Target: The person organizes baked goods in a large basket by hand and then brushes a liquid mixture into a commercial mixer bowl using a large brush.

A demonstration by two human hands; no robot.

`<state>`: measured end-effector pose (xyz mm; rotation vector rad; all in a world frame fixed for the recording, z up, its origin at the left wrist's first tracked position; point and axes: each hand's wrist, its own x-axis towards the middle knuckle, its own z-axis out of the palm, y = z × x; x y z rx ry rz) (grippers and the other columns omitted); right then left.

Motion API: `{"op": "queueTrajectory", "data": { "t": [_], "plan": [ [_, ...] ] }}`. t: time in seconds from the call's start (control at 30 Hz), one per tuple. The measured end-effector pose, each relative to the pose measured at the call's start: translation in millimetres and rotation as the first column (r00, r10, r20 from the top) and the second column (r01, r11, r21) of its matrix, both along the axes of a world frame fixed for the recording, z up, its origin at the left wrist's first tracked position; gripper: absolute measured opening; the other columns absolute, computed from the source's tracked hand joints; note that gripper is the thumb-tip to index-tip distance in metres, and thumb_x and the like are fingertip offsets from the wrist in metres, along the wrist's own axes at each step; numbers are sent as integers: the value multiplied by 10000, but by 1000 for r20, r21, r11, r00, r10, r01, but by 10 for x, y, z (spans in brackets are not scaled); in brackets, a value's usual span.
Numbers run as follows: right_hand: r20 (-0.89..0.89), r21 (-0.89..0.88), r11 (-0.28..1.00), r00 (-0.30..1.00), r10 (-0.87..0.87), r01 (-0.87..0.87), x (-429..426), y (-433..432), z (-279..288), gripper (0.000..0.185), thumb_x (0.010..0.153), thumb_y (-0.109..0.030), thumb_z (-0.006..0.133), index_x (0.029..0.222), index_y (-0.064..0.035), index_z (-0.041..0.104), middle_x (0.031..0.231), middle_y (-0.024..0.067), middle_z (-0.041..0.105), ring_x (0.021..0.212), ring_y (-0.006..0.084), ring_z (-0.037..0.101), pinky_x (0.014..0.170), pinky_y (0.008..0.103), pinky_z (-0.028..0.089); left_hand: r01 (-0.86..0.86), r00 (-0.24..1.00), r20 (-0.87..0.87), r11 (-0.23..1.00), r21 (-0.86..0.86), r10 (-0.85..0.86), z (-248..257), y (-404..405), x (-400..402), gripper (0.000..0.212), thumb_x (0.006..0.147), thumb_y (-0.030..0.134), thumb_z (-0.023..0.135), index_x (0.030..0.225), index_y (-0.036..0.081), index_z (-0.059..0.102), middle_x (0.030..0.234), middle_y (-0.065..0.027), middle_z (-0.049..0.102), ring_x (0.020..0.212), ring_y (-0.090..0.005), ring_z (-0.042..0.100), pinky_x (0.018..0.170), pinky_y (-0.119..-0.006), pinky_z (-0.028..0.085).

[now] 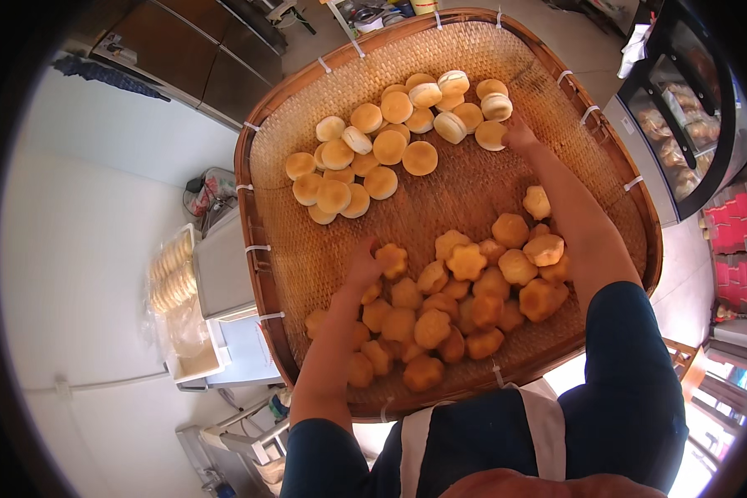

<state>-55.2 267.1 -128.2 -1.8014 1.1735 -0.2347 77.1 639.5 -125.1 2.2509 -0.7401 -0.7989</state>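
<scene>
A large woven bamboo tray [460,180] with a wooden rim lies before me. My left hand [364,264] is against a golden flower-shaped cake [391,260] at the left edge of the near pile; its fingers are partly hidden. Across the tray, my right hand [518,136] reaches the far group, its fingertips touching a round flat pastry [490,135]. Whether either hand grips its piece cannot be made out. Several round pastries [389,147] with browned tops and pale sides form the far group. Nearer my body, several flower-shaped cakes [432,328] lie heaped, some hidden under my forearms.
White cable ties [258,248] go around the tray rim. On the left stands a white bin [193,355] with bagged pale food [173,274] by it. A glass display case [678,118] with packaged goods is at the right. Steel cabinet doors [162,50] are at the upper left.
</scene>
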Motion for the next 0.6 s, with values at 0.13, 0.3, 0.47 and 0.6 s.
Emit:
{"op": "queueTrajectory", "data": {
  "t": [0.13,0.3,0.47,0.6],
  "plan": [
    [-298,-257,914,926,233,-313,-211,162,-14,649,662,-81,486,1240,-26,197,1233,211,272,1092,324,345,859,368,353,196,901,324,938,287,-287,294,-186,-291,571,616,220,618,1087,-8,390,1049,-194,440,929,-314,460,771,-330,409],
    [-317,-327,810,864,391,-487,-607,396,478,552,679,-86,474,1191,-11,281,1159,224,353,1081,321,357,856,372,356,85,972,182,949,305,-146,249,-172,-235,546,628,185,586,1090,-18,376,1064,-205,430,898,-334,475,739,-346,422],
    [-419,-177,800,779,466,-574,-1204,403,1075,471,676,-109,520,1115,-1,386,1119,188,407,1028,316,405,865,352,339,29,969,-248,999,43,-18,943,-210,-414,542,644,129,549,1128,-12,348,1054,-157,432,898,-255,480,742,-310,405],
    [-468,-147,687,662,585,-711,-1514,315,1034,448,681,-142,548,1089,-7,421,1093,156,436,977,300,447,821,348,367,354,907,-233,935,-31,-352,1082,-59,-624,549,646,119,528,1156,44,338,1022,-118,427,920,-189,437,780,-272,366]
  ]
}}
